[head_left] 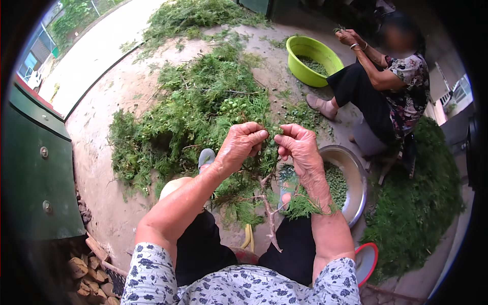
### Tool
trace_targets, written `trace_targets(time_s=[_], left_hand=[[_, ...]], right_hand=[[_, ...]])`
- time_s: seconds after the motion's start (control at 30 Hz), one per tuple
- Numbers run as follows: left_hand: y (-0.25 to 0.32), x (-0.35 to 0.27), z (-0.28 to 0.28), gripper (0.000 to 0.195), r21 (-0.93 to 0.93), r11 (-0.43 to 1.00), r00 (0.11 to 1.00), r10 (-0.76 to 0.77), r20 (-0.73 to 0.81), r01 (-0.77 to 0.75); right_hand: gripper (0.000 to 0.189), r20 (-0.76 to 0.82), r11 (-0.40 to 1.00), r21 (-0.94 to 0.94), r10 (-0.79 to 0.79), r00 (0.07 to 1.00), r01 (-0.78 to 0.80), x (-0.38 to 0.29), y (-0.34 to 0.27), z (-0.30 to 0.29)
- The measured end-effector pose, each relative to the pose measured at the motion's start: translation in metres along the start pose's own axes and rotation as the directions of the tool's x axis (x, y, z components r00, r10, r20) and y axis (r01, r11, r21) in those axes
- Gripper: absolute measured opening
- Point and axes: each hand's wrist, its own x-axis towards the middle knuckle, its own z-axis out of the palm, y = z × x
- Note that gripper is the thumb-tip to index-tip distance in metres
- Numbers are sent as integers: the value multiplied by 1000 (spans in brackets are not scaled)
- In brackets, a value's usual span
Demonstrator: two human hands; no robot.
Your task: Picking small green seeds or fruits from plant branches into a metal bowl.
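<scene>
A leafy conifer branch (270, 213) with a bare woody stem lies across my lap, its stem end pointing down towards me. Over its upper sprigs, my left hand (244, 143) has thumb and forefinger pinched together at the green foliage. Close beside it on the right, my right hand (299, 146) pinches at a sprig carrying small green cones. Fingers hide part of what each hand grips. Right of my right forearm stands a metal basin (360, 179) holding many small green cones (335, 185).
Cut conifer branches (198, 103) are heaped on the floor ahead, with another pile (415, 206) at right. A seated person (404, 76) holds a sprig near a lime-green tub (312, 76). Firewood (87, 278) lies lower left by a green metal door (42, 164). A red-rimmed container (366, 263) stands lower right.
</scene>
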Motion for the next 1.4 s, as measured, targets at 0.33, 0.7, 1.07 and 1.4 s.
trace_targets(time_s=[0.33, 0.7, 1.07, 1.4], left_hand=[[-4, 28, 7, 14, 26, 999, 998, -39, -47, 40], [-7, 34, 11, 15, -175, 982, 992, -89, -92, 72], [-9, 32, 23, 13, -117, 991, 987, -88, -138, 72], [-9, 25, 28, 10, -96, 989, 976, -127, -178, 111]], right_hand=[[28, -37, 996, 60, -61, 997, 63, 22, 11, -10], [22, -148, 952, -281, -165, 975, 119, 33, 14, -2], [18, -101, 530, -773, -645, 758, 349, 41, 23, 2], [15, -266, 650, -721, -582, 769, 242, 47, 20, -12]])
